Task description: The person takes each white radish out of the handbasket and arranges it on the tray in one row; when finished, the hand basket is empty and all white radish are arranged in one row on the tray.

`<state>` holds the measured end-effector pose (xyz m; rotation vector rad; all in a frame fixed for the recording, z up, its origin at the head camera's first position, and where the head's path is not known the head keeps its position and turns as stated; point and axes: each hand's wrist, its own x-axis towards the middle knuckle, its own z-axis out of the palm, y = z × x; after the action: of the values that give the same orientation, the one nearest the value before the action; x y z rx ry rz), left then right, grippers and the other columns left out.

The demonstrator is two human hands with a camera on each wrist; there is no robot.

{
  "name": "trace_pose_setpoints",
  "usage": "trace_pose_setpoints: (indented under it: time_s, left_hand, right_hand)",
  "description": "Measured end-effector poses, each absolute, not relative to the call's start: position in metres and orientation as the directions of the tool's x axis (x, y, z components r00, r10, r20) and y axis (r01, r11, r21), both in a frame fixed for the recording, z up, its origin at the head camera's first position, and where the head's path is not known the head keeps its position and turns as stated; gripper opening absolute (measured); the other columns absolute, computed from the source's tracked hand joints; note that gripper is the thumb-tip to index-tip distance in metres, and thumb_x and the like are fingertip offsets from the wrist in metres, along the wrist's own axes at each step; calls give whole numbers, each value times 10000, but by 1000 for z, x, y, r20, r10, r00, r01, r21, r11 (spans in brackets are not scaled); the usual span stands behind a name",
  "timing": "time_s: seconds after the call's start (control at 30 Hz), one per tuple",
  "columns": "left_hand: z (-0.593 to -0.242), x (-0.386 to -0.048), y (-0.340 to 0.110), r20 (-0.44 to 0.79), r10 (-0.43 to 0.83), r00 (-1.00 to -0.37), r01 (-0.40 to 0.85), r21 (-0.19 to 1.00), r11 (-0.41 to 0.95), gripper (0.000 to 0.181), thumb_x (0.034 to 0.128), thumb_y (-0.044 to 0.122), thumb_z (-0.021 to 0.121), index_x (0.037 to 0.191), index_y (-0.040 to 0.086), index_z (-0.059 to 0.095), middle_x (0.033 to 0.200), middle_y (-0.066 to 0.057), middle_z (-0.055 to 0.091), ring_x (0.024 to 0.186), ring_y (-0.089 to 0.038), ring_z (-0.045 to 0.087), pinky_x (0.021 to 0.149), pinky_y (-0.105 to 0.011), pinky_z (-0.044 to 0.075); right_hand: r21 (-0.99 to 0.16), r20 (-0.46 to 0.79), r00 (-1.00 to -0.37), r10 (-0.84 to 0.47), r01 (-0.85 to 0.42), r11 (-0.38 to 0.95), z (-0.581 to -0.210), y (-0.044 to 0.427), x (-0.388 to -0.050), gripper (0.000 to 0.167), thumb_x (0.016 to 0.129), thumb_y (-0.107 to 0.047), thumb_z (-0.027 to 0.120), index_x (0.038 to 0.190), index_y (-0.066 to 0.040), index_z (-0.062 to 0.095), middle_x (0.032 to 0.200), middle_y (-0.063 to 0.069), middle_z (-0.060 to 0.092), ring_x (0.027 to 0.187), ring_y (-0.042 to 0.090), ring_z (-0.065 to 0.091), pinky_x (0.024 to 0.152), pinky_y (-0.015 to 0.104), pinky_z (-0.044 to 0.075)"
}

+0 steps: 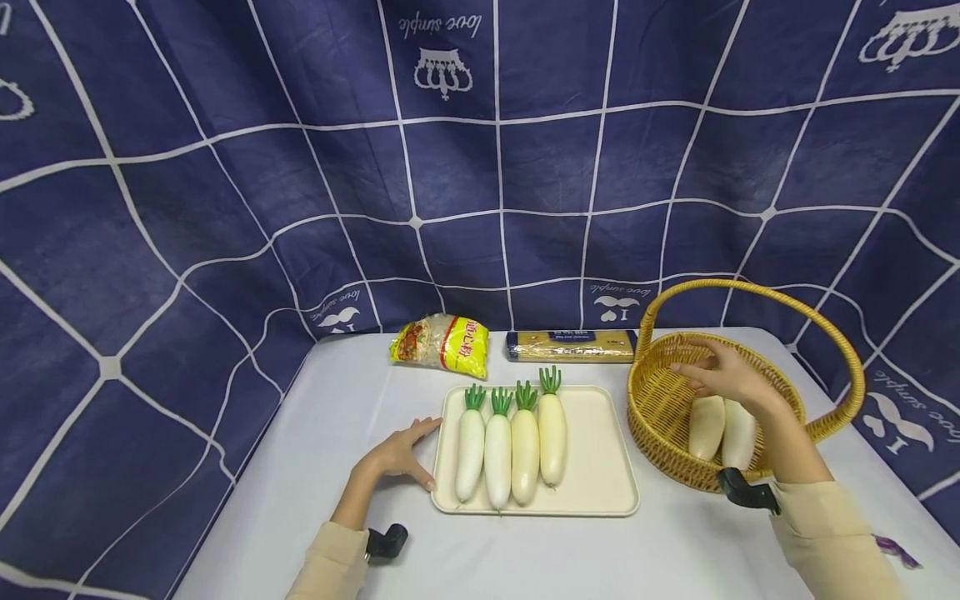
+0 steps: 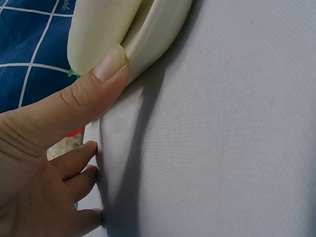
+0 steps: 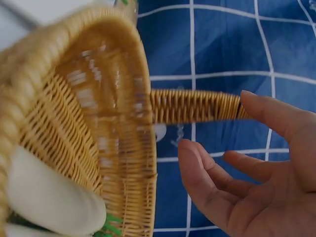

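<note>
Several white radishes point(image 1: 498, 462) with green stem tops lie side by side on a cream tray point(image 1: 600, 450) in the head view. At the tray's left edge is my left hand point(image 1: 399, 454), its thumb point(image 2: 106, 74) touching the rim and its other fingers spread. My right hand point(image 1: 722, 375) hovers over a wicker basket point(image 1: 660, 404) at the right. Nothing is held in it, and its fingers point(image 3: 192, 158) are loosely bent, apart from the thumb. Inside the basket lie two more white radishes point(image 1: 707, 427), partly hidden by the right forearm.
A yellow food bag point(image 1: 442, 343) and a long pack of noodles point(image 1: 572, 346) lie behind the tray. The basket's tall handle point(image 1: 750, 287) arches up on the right. Blue checked cloth point(image 1: 465, 167) hangs around the white table point(image 1: 315, 417). A small purple thing point(image 1: 896, 550) lies near the right sleeve.
</note>
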<state>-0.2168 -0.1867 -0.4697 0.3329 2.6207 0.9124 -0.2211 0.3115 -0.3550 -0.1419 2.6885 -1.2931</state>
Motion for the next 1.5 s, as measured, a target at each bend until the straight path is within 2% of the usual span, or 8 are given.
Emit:
trace_pose_setpoints:
  time_s: [0.27,0.63,0.73,0.87,1.07,1.2,1.3,1.5]
  left_hand:
    - [-467,-216,-187,-250,326,-912,103,630,769,1081,486,193,913,1429,82,396,1492,-199,311,1393,-405,207,1112,-586,188]
    - [-468,-216,-187,-241,344,-908,123,631,766,1083,493,198,913,1431,70,385,1487,-216,311,1385,-424,212,1104,-598,196]
    - [-467,-216,-188,-243,343,-907,123,628,768,1082,496,203,913,1432,74,386,1488,-215,308,1386,-422,209,1105,-600,191]
    - [-468,-216,-188,-248,339,-907,117,627,770,1079,497,206,913,1432,81,390,1490,-211,308,1388,-417,210,1104,-602,189]
    - [-468,-215,-187,-243,336,-910,112,638,762,1078,492,195,915,1429,82,394,1487,-210,316,1386,-415,216,1105,-595,200]
    - [-468,-215,-187,-240,333,-912,114,632,766,1080,488,202,915,1429,87,396,1486,-204,321,1386,-411,223,1103,-594,206]
    - [-469,-215,-187,-241,329,-913,113,626,772,1085,483,206,915,1429,91,397,1487,-199,323,1386,-406,228,1102,-593,208]
    - [-468,-216,-186,-246,320,-915,104,623,775,1087,482,208,915,1430,95,396,1488,-193,323,1387,-405,227,1100,-601,204]
  right_hand:
    - [-742,-206,-969,-133,66,668,-352,328,-238,865,939,-341,555,1430,149,39,878,134,586,710,142,583,622,348,552]
    - [-730,-344,-928,-141,170,662,-363,341,-252,919,930,-335,573,1436,125,-40,567,-26,404,522,115,435,558,320,509]
    - [-697,-372,-920,-120,192,691,-365,343,-253,912,923,-348,579,1432,133,-7,619,54,423,562,172,458,579,345,507]
    - [-642,-417,-905,-84,227,732,-367,346,-251,916,904,-370,595,1411,154,39,982,298,440,793,311,535,645,422,553]
    - [-618,-470,-880,-67,274,737,-372,349,-250,859,918,-301,572,1398,175,42,910,274,428,725,292,521,640,414,562]
    - [-620,-480,-875,-61,289,730,-377,352,-250,853,922,-269,567,1389,191,21,1137,444,348,862,418,556,678,436,570]
    - [-626,-483,-873,-61,295,722,-379,352,-250,836,921,-262,572,1401,168,38,1124,439,366,886,420,560,693,443,570]
    - [-631,-493,-866,-89,285,721,-383,351,-254,817,895,-263,627,1397,130,115,963,246,438,781,280,541,657,410,570]
